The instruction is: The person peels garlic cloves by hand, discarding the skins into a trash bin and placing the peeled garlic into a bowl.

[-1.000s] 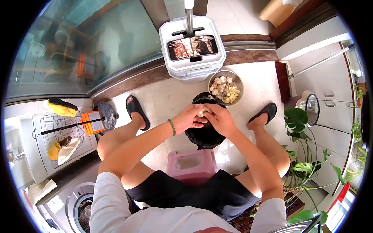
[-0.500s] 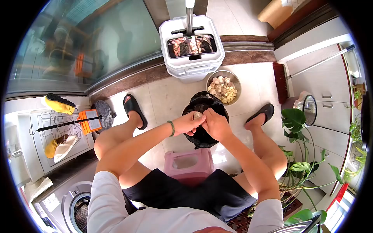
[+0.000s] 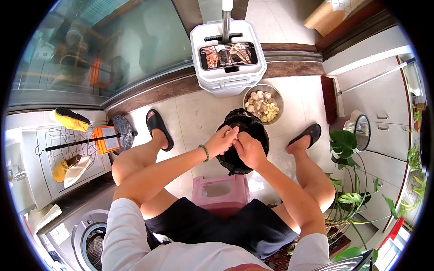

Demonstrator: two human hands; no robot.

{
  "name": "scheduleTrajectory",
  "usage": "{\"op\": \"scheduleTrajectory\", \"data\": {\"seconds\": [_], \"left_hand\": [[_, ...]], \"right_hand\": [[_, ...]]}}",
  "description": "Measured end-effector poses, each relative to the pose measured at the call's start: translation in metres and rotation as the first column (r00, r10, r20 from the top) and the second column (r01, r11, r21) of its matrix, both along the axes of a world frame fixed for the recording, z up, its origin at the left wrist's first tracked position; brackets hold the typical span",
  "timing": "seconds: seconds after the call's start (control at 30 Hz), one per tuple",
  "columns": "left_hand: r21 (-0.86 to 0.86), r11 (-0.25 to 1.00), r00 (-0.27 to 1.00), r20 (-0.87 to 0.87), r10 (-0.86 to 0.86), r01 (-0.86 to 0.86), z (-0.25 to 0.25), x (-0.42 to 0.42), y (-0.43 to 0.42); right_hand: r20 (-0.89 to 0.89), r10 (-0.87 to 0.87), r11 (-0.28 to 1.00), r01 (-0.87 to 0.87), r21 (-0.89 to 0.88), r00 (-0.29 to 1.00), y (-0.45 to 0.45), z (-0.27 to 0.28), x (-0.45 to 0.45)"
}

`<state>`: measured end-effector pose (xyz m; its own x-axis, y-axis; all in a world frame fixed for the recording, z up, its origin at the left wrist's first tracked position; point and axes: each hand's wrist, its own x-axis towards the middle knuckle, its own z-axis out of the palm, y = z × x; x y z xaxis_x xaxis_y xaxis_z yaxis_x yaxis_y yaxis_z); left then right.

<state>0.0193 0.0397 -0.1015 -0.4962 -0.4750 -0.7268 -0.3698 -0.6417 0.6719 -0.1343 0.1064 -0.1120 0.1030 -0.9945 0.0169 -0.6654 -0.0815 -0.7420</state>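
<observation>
My left hand [image 3: 220, 141], with a green bead bracelet on its wrist, is closed around a pale garlic bulb, now mostly covered by the fingers. Pressed against it, my right hand [image 3: 251, 150] pinches at the same garlic with thumb and fingers. Both hands are over a bin lined with a black plastic bag [image 3: 237, 163]. Just beyond the bin, a metal bowl [image 3: 282, 105] holds whole garlic bulbs [image 3: 259, 95] and peeled cloves [image 3: 270, 111].
A phone [image 3: 228, 55] lies on a white bucket [image 3: 228, 83] ahead. Between my legs stands a pink stool [image 3: 221, 180]. A leafy plant [image 3: 342, 141] and a broom [image 3: 329, 97] are at right; a wire rack with shoes [image 3: 71, 121] is at left.
My fingers have closed further over the garlic, so less of it shows. The right thumb has shifted slightly. The whole view has moved a little.
</observation>
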Motion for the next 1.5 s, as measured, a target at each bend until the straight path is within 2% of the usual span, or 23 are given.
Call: {"op": "scheduleTrajectory", "data": {"seconds": [0.07,0.17,0.23,0.27,0.37,0.43,0.6,0.7,0.77,0.8,0.87,0.9,0.93,1.0,1.03,1.1,1.23,1.3,1.33,1.4,1.43,1.47,1.5], "left_hand": [[0.006,1.000,1.000,-0.005,-0.019,0.019,0.000,0.000,0.000],[-0.055,0.998,0.999,-0.022,-0.041,0.040,-0.013,0.001,0.003],[-0.308,0.950,0.989,-0.120,-0.085,0.044,-0.036,0.002,0.007],[-0.307,0.950,0.989,-0.119,-0.086,0.046,-0.041,0.003,0.007],[-0.246,0.963,0.977,-0.153,-0.150,0.109,-0.023,0.005,-0.006],[0.102,0.982,0.971,-0.197,-0.139,0.161,-0.004,0.008,-0.016],[0.080,0.980,0.973,-0.162,-0.166,0.180,-0.004,0.009,-0.021],[0.027,0.981,0.976,-0.114,-0.188,0.192,-0.001,0.010,-0.026],[-0.027,0.974,0.972,-0.060,-0.227,0.225,0.005,0.010,-0.030],[-0.011,0.973,0.972,-0.055,-0.229,0.229,0.005,0.009,-0.030],[0.088,0.988,0.988,-0.097,-0.116,0.125,0.000,0.011,-0.030],[0.114,0.984,0.988,-0.087,-0.125,0.135,0.000,0.011,-0.035],[0.113,0.984,0.988,-0.085,-0.128,0.137,-0.003,0.011,-0.042],[0.179,0.981,0.980,-0.194,-0.040,0.075,-0.009,0.017,-0.040],[0.174,0.984,0.989,-0.148,-0.013,0.039,-0.011,0.016,-0.039],[0.169,0.983,0.987,-0.153,-0.039,0.065,-0.011,0.015,-0.038],[0.148,0.979,0.984,-0.129,-0.121,0.140,-0.008,0.015,-0.036],[0.154,0.976,0.985,-0.101,-0.141,0.156,-0.009,0.013,-0.034],[0.150,0.975,0.985,-0.078,-0.152,0.163,-0.009,0.013,-0.034],[0.146,0.974,0.985,-0.055,-0.165,0.172,-0.010,0.011,-0.033],[0.093,0.975,0.979,-0.029,-0.201,0.203,-0.010,0.010,-0.033],[0.040,0.971,0.972,-0.001,-0.234,0.234,-0.011,0.009,-0.032],[0.040,0.971,0.972,-0.001,-0.235,0.235,-0.011,0.009,-0.030]], "right_hand": [[0.204,0.030,0.999,-0.033,0.013,0.979,-0.001,-0.002,-0.003],[0.323,0.016,0.991,-0.058,0.120,0.946,0.001,-0.001,-0.004],[0.365,-0.003,0.991,-0.045,0.122,0.931,0.002,-0.005,-0.003],[0.405,-0.022,0.992,-0.032,0.126,0.914,0.003,-0.007,-0.003],[0.401,-0.033,0.984,-0.040,0.174,0.915,0.002,-0.003,-0.005],[0.414,-0.053,0.983,-0.027,0.183,0.909,0.004,-0.004,-0.006],[0.465,-0.085,0.982,-0.006,0.191,0.881,0.004,-0.005,-0.011],[0.435,-0.104,0.990,0.051,0.131,0.895,0.002,-0.009,-0.017],[0.443,-0.194,0.973,0.116,0.197,0.875,0.000,-0.015,-0.023],[0.405,-0.193,0.973,0.122,0.194,0.894,0.002,-0.022,-0.026],[0.438,-0.252,0.955,0.150,0.255,0.863,0.002,-0.025,-0.028],[0.471,-0.292,0.945,0.173,0.278,0.833,0.000,-0.024,-0.029],[0.445,-0.292,0.944,0.183,0.273,0.846,-0.002,-0.026,-0.031],[0.260,-0.205,0.952,0.131,0.277,0.944,-0.005,-0.018,-0.038],[0.259,-0.209,0.950,0.134,0.281,0.943,-0.005,-0.018,-0.039],[0.075,-0.049,0.963,0.027,0.268,0.996,-0.001,-0.020,-0.039],[0.023,-0.039,0.979,0.033,0.200,0.999,0.005,-0.029,-0.037],[-0.027,0.037,0.999,-0.036,0.023,0.999,0.003,-0.036,-0.039],[-0.026,0.035,0.999,-0.034,0.026,0.999,0.002,-0.036,-0.039],[-0.032,0.030,0.993,-0.034,-0.111,0.999,-0.004,-0.031,-0.038],[-0.032,0.028,0.993,-0.032,-0.110,0.999,-0.007,-0.020,-0.034],[0.207,-0.072,0.996,0.058,0.073,0.976,-0.009,-0.009,-0.029],[0.412,-0.207,0.958,0.099,0.269,0.888,-0.009,-0.001,-0.026]]}}
